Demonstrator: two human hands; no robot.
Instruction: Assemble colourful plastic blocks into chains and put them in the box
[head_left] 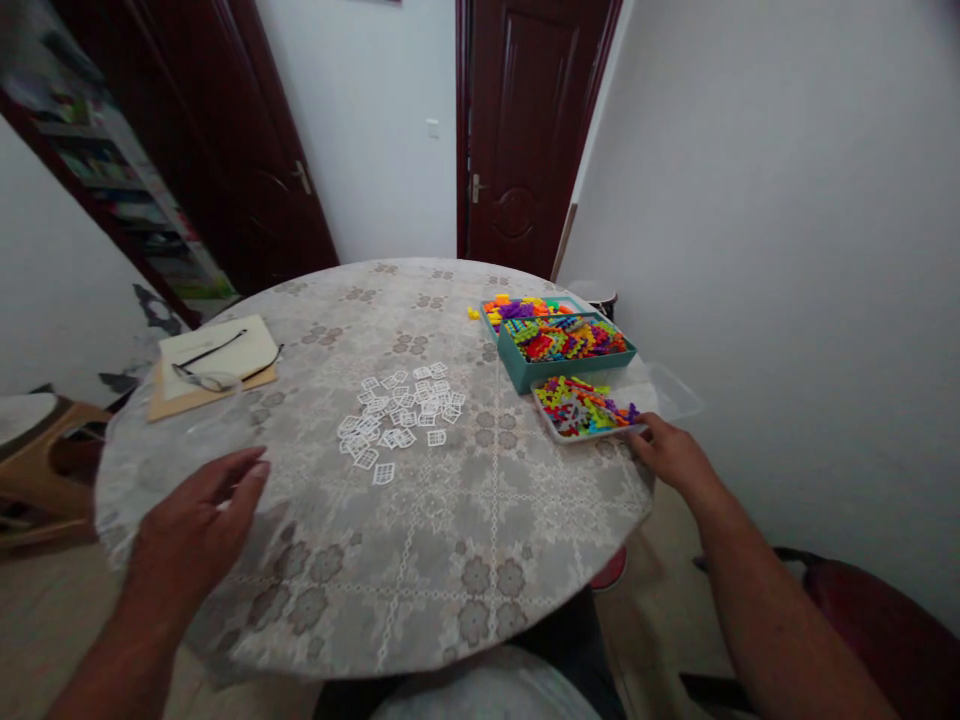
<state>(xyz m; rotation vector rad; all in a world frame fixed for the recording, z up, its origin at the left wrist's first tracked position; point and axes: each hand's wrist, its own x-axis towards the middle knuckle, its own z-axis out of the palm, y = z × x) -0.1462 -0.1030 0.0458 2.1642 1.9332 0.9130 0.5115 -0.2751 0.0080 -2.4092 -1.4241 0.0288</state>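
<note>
My right hand has its fingers at the near right corner of a shallow clear plastic box and grips its rim. Small colourful toy pieces in green, red, grey and purple fill this box, and a clear lid stands out on its far right side. Over the table's left part, my left hand is empty, thumb and fingers a little apart. A loose pile of small white grid-shaped pieces lies mid-table, between my two hands.
Behind the clear box stand a teal box heaped with zigzag pieces and a second teal tray of bright pieces. Glasses rest on papers at the left. A patterned cloth covers the round table. A stool stands left.
</note>
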